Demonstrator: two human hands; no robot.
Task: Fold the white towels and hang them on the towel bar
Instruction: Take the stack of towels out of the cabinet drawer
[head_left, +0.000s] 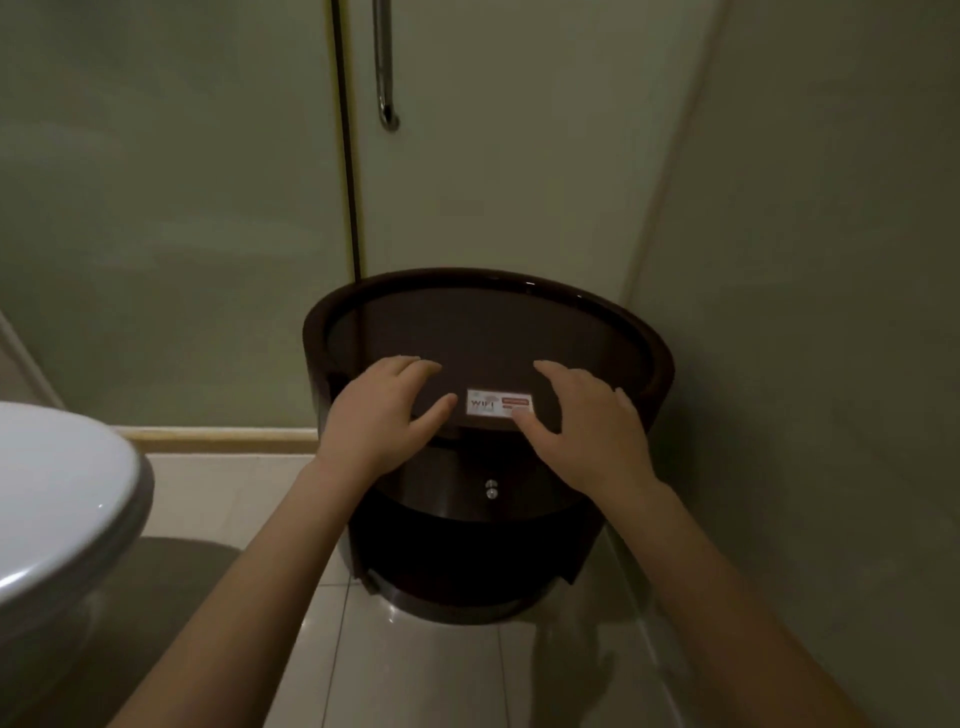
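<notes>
Over the dark worktop (483, 327), left hand (382, 415) and right hand (589, 423) are hovering, possibly touching, fingers (556, 375) released and empty; no towel showing, so folding is risking stalling.

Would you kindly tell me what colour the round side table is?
The round side table is dark brown, shown best in the head view.

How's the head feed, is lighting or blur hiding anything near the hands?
Head view: dim, greenish light; the dark round table loses detail in shadow below its top; small glints on the floor tiles; fine print on the sticker is blurred; wide angle bends the wall corner.
</notes>
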